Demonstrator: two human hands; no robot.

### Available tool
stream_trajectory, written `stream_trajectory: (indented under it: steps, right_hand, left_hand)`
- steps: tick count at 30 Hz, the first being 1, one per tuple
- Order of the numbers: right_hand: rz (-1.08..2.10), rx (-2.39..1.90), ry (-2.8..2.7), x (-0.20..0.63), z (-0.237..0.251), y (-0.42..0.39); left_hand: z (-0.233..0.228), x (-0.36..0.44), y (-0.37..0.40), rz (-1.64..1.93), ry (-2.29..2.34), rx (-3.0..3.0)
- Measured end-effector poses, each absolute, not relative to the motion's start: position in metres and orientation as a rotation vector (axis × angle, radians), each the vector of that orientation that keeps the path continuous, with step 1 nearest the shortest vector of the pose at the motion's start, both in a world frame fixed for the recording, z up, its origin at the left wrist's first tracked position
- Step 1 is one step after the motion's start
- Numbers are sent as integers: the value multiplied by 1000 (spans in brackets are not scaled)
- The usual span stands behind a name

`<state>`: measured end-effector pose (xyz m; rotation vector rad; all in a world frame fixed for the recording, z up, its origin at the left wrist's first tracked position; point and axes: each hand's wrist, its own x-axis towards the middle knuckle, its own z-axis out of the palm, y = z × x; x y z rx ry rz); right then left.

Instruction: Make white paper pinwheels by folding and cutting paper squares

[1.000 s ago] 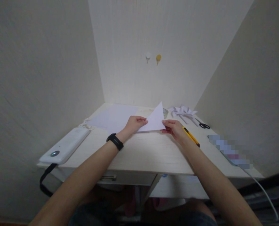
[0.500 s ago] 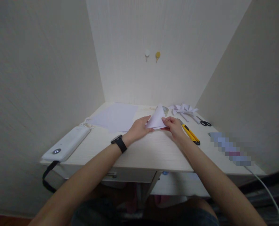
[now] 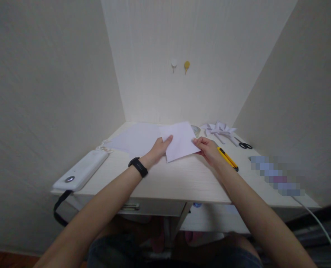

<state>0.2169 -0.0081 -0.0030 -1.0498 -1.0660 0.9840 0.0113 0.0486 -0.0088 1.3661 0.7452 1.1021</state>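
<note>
Between my hands, just above the desk, is a white sheet of paper [image 3: 182, 139], spread out and tilted. My left hand [image 3: 158, 149], with a black watch on its wrist, pinches the left side, thumb on top and fingers hidden beneath. At the right edge my right hand [image 3: 207, 149] grips the sheet between thumb and fingers. Larger white sheets [image 3: 134, 136] lie on the desk behind my left hand. A yellow utility knife [image 3: 227, 159] rests just right of my right hand. Partly hidden behind the paper is a roll of clear tape [image 3: 195, 130].
White folded-paper pinwheels [image 3: 219, 128] lie at the back right, beside black-handled scissors [image 3: 245, 145]. A blurred-out object [image 3: 275, 176] with a white cable is at the right. A white device [image 3: 82, 169] with a black strap occupies the left edge. Walls enclose the desk [image 3: 160, 186].
The paper was folded into a triangle and is now opened out into a wider sheet. My left hand has shifted slightly left, its thumb now on top; the right hand stays at the right edge.
</note>
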Motion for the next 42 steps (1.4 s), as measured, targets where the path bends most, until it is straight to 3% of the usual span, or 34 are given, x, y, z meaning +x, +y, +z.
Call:
stream_trajectory:
  steps: [13,17,25,29,35,42]
  right_hand:
    - [525,-1160,-1578,210,-10,-15]
    - [503,-1211,-1491,211,-10,-12]
    - [780,-1125,-1323,230,-4,-8]
    - [910,-1094,-1293,243,1,-11]
    - [979,-1099,-1233,257,0,-8]
    - [974,-1071,-1203,262,-2,-3]
  left_hand:
    - [-9,8,56,1177,847,1142]
    - [-3,5,53,1120,809,1139]
    - [13,-13,61,1279,814,1445]
    - [19,-24,64,1125,749,1520]
    - [29,-33,58,873,521,1543]
    - [26,-30,62,1025,716,1660]
